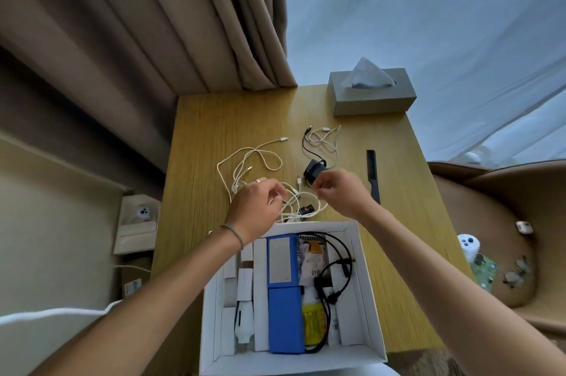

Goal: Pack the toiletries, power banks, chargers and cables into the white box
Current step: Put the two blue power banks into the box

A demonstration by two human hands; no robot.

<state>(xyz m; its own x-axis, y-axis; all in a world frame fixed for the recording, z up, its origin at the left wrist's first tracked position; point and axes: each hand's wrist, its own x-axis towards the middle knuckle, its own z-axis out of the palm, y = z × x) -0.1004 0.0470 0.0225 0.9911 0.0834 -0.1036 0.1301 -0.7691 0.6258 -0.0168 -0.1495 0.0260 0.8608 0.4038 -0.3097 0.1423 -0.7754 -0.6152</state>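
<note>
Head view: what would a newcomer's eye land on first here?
Both hands, left hand and right hand, pinching a tangle of white cables at the table's middle. Nearer the camera, the open white box holds two blue power banks. A grey tissue box sits at the far edge.

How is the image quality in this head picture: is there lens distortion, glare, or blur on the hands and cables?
Head view: the wide lens bends the curtain and table edges outward; soft daylight, no hard shadows, only a mild sheen on the table near the tissue box; the left hand, right hand and white cables look slightly soft, and the white box is sharper.
</note>
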